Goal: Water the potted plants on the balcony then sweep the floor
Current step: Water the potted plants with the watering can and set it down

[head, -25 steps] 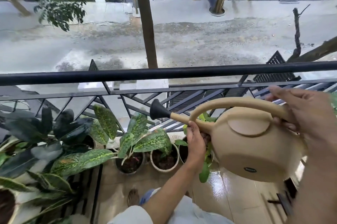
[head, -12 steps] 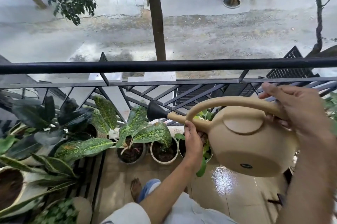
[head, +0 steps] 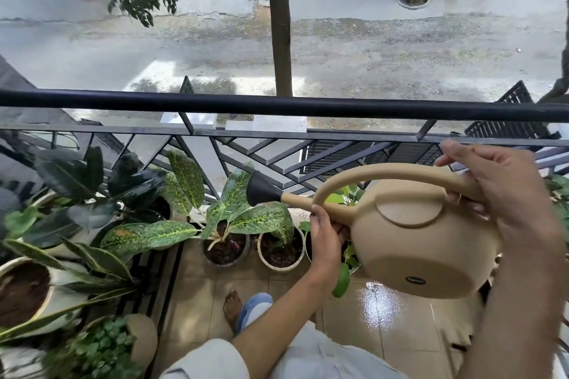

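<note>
We see the black balcony railing (head: 277,107) crossing the whole view, with a wet street behind it. Under it lies the tiled balcony floor (head: 400,332), which shines with water near its right side. Along the left edge of the floor stands a crowd of potted plants (head: 92,193) with dark and spotted leaves, some on a slatted rack (head: 154,280). At the railing edge, in the middle, two round pots stand side by side: a dark pot (head: 226,250) with spotted leaves and a pale pot (head: 280,254) just beside it.

We hold the beige watering can (head: 421,243) in the air over the right part of the floor, its body tilted and its spout pointing left. Our right hand (head: 505,190) is wrapped around the back end of the arched handle. Our left hand (head: 324,230) grips the spout from below, close to the can body. The black rose (head: 261,190) at the spout tip hangs above the spotted leaves. Below, one bare foot (head: 232,306) stands on the tiles.
</note>
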Demonstrator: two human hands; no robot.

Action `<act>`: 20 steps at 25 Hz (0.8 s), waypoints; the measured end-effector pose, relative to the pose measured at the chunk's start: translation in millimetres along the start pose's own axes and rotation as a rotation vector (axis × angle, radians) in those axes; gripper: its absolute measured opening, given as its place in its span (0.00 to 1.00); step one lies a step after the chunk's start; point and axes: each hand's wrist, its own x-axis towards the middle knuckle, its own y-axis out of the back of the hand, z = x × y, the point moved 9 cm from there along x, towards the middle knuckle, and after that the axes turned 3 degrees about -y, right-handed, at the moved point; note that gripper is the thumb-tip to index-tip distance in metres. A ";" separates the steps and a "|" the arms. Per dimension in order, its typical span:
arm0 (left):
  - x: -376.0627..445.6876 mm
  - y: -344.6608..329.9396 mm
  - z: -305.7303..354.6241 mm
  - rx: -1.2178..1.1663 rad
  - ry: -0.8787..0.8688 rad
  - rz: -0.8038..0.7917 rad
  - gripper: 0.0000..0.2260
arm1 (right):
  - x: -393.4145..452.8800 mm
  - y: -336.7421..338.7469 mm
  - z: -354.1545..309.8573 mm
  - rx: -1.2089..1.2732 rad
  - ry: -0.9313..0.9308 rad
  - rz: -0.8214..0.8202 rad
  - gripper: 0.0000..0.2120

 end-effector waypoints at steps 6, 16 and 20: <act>6.3 6.7 9.1 0.022 -0.007 0.026 0.29 | 7.2 -8.4 0.0 0.004 -0.002 -0.020 0.29; -2.6 -12.1 -0.5 0.047 0.008 -0.033 0.30 | -3.3 17.2 9.2 0.020 -0.002 0.038 0.30; -19.0 -25.2 0.8 0.167 -0.057 -0.063 0.34 | -15.3 43.3 12.6 0.059 -0.003 0.108 0.29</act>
